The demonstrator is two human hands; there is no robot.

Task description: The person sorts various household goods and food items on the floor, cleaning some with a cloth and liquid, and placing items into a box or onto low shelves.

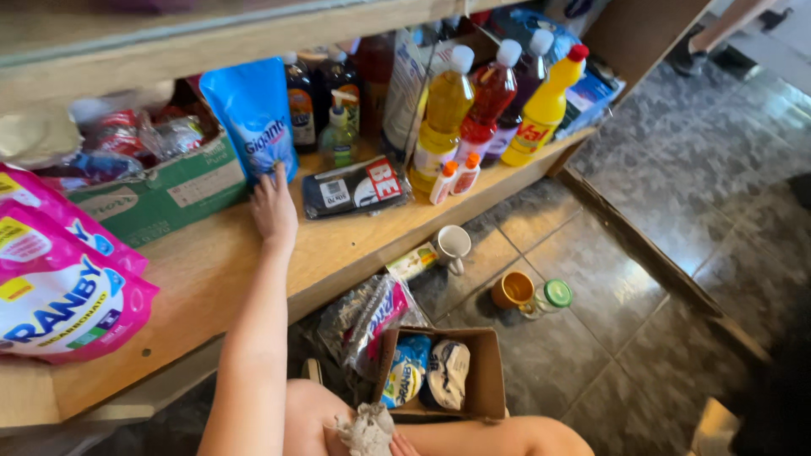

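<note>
down by the knee, the right hand pinches one crumpled grey rag, above one cardboard box holding two pouches. the left hand, fingers spread, touches one blue pouch standing on the wooden shelf. two pink bags lie at left; two mugs stand on the floor.
</note>
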